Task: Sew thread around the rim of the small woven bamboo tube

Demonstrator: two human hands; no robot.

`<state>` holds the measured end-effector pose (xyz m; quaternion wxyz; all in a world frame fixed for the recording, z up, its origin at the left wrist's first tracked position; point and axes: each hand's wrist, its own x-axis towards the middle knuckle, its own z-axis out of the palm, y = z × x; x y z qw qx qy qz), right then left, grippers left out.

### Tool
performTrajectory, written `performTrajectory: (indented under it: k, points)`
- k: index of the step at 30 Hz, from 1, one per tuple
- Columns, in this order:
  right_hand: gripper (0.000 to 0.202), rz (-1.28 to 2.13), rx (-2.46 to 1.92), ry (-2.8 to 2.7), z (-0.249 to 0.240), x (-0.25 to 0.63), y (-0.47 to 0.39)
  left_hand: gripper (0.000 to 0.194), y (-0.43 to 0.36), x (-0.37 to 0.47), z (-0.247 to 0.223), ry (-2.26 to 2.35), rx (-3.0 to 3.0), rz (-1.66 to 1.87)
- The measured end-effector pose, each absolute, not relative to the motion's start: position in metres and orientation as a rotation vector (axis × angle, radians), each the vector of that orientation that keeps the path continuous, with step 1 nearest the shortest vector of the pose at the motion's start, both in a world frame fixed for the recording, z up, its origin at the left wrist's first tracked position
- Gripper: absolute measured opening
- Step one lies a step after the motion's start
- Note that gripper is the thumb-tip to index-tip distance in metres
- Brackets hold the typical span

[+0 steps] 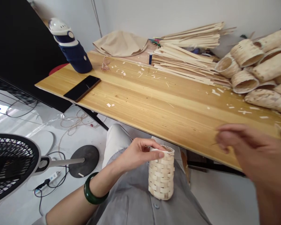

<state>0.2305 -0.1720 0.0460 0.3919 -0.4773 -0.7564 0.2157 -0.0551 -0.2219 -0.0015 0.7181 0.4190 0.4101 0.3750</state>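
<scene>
A small woven basket (161,178) of pale wood strips stands upright over my lap, its stitched rim facing up. My left hand (145,151), with a green bangle on the wrist, grips that rim, thumb outside and fingers at the opening. Off to the right, apart from the basket, my right hand (236,140) is raised over the table's front edge. Its fingers are curled together in a pinch and blurred; a thin dark tip shows at them, too small to name.
On the wooden table (140,106) lie a phone (82,88), a blue bottle (76,56), wood strips (184,62), scraps and stacked woven tubes (245,81). A fan (11,168) stands at the left, with cords on the floor.
</scene>
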Motion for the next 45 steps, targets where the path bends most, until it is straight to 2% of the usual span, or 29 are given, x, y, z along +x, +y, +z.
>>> performTrajectory:
  k: [2, 6, 18, 23, 27, 35, 45]
  points:
    - [0.009, 0.785, -1.105, -2.068, 0.042, 0.202, -0.182, 0.012, -0.223, -0.055, -0.001, 0.904, 0.937, 0.832]
    - [0.016, 0.921, -1.044, -2.187, 0.045, 0.158, -0.192, 0.012, -0.223, -0.060, 0.001, 0.864, 0.968, 0.859]
    - [0.020, 1.081, -1.040, -2.373, 0.047, 0.161, -0.190, 0.006, -0.224, -0.062, -0.005, 0.781, 0.984, 0.893]
    - [0.020, 1.076, -1.105, -2.366, 0.044, 0.165, -0.192, 0.017, -0.225, -0.058, -0.005, 0.809, 0.918, 0.929]
    - [0.020, 1.117, -1.135, -2.327, 0.041, 0.169, -0.193, 0.009, -0.225, -0.057, -0.005, 0.805, 0.968, 0.950]
    - [0.024, 1.236, -1.254, -2.353, 0.047, 0.168, -0.192, 0.010, -0.223, -0.060, -0.008, 0.775, 0.994, 0.891]
    - [0.025, 1.310, -1.180, -2.385, 0.044, 0.173, -0.189, 0.007, -0.221, -0.059, -0.008, 0.724, 1.000, 0.867]
